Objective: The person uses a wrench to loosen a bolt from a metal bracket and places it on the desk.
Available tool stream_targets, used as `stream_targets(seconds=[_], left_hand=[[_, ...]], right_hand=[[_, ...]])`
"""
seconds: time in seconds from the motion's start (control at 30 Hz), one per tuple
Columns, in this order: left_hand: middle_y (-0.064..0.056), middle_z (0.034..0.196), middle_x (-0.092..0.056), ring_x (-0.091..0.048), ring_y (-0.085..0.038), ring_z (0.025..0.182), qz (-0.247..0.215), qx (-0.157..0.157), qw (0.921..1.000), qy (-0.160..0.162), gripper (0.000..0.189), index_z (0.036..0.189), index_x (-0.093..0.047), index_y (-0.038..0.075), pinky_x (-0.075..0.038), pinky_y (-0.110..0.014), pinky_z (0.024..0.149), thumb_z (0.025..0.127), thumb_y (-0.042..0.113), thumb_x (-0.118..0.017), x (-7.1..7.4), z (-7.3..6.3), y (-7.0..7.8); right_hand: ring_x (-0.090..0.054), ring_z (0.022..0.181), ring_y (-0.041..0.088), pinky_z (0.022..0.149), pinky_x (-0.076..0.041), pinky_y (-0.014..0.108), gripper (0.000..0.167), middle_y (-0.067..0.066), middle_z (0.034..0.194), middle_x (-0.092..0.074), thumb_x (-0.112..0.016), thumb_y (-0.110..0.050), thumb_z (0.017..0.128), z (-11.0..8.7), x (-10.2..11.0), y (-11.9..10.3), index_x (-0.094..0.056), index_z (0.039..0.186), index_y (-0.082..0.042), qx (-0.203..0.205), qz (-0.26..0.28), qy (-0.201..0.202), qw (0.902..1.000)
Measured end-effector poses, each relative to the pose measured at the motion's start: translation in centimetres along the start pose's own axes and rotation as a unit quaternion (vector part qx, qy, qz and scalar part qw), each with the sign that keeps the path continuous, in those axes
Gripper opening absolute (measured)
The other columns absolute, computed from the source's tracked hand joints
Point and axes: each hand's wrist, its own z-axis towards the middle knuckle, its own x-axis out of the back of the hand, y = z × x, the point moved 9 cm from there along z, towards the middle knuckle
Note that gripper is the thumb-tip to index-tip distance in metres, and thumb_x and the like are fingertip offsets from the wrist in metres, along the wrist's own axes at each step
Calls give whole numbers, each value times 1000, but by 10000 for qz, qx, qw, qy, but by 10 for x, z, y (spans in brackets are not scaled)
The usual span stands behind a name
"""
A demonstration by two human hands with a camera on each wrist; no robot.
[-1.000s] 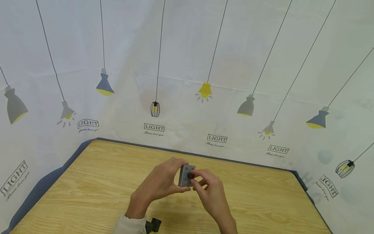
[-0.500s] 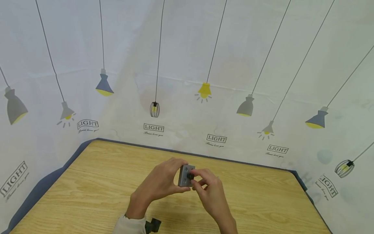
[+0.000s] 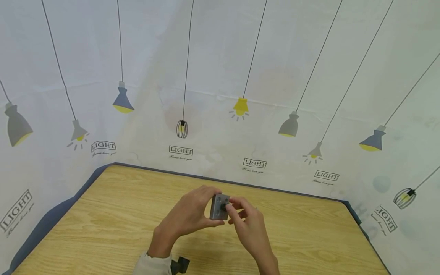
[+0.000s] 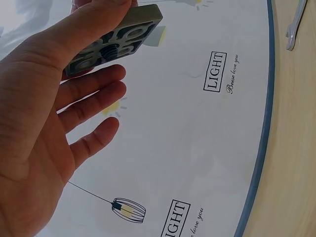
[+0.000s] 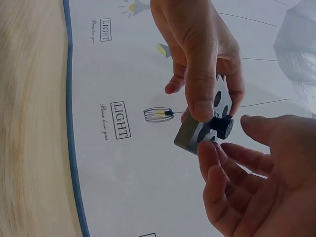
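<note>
My left hand [image 3: 189,212] grips a small grey square block [image 3: 218,214] by its edges, between thumb and fingers, above the table. Round holes show near the block's corners, and a black round knob [image 5: 224,127] sticks out of the middle of its face. In the left wrist view the block's hollow, patterned back [image 4: 129,33] is visible. Around the knob, my right hand [image 3: 250,225] is held close with loosely bent fingers. The right wrist view shows a gap between its thumb [image 5: 252,127] and the knob, with the forefinger tip right at the block's lower edge.
The wood-grain table [image 3: 103,214] extends around both hands. A light grey tool with a forked end [image 4: 292,37], like a wrench, lies on it. White cloth [image 3: 213,76] printed with lamps hangs behind. Black gear [image 3: 181,264] sits at the left sleeve [image 3: 151,264].
My right thumb and forefinger have come apart from their pinch on the knob, the hand tilting slightly. The left hand and the block have stayed in place.
</note>
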Motion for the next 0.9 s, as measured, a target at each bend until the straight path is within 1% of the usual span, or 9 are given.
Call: stream_targets(seconds=[0.1, 0.23, 0.33, 0.47, 0.67, 0.9], left_hand=[[5, 115, -64, -59, -7, 103, -25, 7, 10000, -65, 65, 123, -59, 16, -54, -30, 87, 72, 43, -88, -2, 0, 1], [5, 115, -63, -59, -7, 103, -60, 12, 9999, -93, 65, 123, -59, 16, -55, -30, 88, 72, 43, -87, -3, 1, 1], [5, 116, -63, -60, -8, 104, -44, -53, 10000, -40, 64, 123, -59, 16, -55, -31, 87, 72, 43, -88, -2, 0, 2], [4, 115, -64, -60, -8, 104, -30, -104, 9999, -11, 65, 123, -59, 15, -55, -31, 87, 72, 42, -88, -2, 0, 3], [4, 115, -64, -60, -8, 104, -58, -99, 9999, -7, 64, 123, -60, 15, -55, -31, 87, 72, 43, -88, -2, 0, 3], [4, 114, -64, -59, -8, 103, -63, -95, 9999, -8, 64, 123, -60, 15, -54, -30, 87, 72, 43, -88, -1, 0, 3]], right_hand=[[-65, 64, 16, 57, -55, 24, 13, 5, 85, -68, -67, -17, 96, 0, 0, 1, -70, 105, -8, -87, -21, 63, 9999], [-66, 64, 19, 57, -55, 24, 12, 5, 88, -71, -68, -18, 94, 1, 0, 1, -71, 101, -8, -46, -9, 91, 9999], [-66, 65, 16, 57, -55, 24, 11, 6, 91, -72, -69, -18, 94, 1, -1, 1, -72, 100, -9, -13, -24, 83, 10000], [-65, 65, 11, 57, -55, 23, 11, 5, 91, -73, -70, -18, 93, 1, -2, 1, -72, 99, -10, 25, -69, 58, 10000], [-66, 65, 12, 58, -55, 23, 9, 5, 90, -73, -70, -17, 93, 1, -3, 0, -72, 98, -9, 116, -49, 67, 9999], [-66, 65, 10, 58, -55, 23, 9, 5, 90, -73, -70, -16, 93, 0, -3, -1, -72, 98, -9, 127, -103, 64, 9998]])
